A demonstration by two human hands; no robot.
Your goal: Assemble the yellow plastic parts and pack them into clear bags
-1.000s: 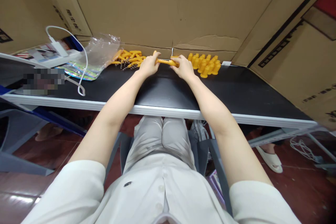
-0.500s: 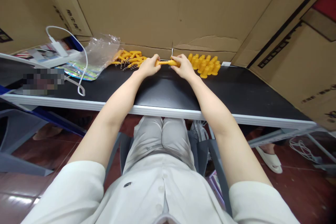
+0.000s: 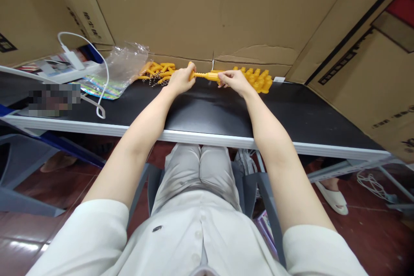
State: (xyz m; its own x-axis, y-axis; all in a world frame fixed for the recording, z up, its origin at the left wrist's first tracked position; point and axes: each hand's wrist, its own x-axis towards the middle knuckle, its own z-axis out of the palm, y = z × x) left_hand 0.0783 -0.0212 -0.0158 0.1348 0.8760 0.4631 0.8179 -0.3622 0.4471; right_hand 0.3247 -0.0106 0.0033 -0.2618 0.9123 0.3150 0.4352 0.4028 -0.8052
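Note:
Both hands hold one orange plastic piece (image 3: 211, 76) level above the black tabletop. It has a thin ribbed shaft in the middle and a thicker cylinder towards the right. My left hand (image 3: 181, 79) is closed round its left end, mostly hiding that part. At the other end, the thumb and fingers of my right hand (image 3: 235, 81) pinch the cylinder. Left of my left hand lies a pile of orange handles with metal spirals (image 3: 157, 72). Several orange cylindrical parts (image 3: 258, 78) stand close together just behind and right of my right hand.
A clear plastic bag (image 3: 121, 69) lies left of the pile, near a white cable (image 3: 106, 73) and a white power strip (image 3: 79, 72). Cardboard (image 3: 194, 13) walls the back of the black table (image 3: 207, 110). Another person's foot in a white slipper (image 3: 333, 196) shows below right.
My right hand has shifted right along the orange piece and changed its grip, so more of the cylinder shows. My left hand stays almost in place.

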